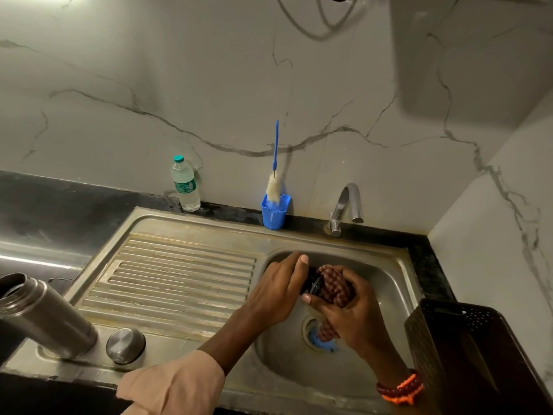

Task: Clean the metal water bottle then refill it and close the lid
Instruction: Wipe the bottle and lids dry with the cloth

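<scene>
Marble-walled kitchen sink (191, 298). Left hand (276, 287) grips black lid part (312, 285) over basin; right hand (350, 314) rubs checked cloth (332, 284) against it. Metal water bottle (45, 316) stands uncapped, upright, far left on sink edge, nearer left hand; steel cap (125, 345) beside it.

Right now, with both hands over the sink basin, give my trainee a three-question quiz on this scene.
1. True or false: the open grey metal water bottle stands inside the steel sink basin.
2. What does the right hand hold? A) blue-handled bottle brush B) checked maroon cloth C) clear plastic bottle
3. Fill in: the blue-handled bottle brush stands in a blue plastic ____.

Key:
1. False; it stands on the sink's edge, left of the drainboard.
2. B; the checked maroon cloth, against a black lid part in the left hand's grip.
3. holder
</scene>
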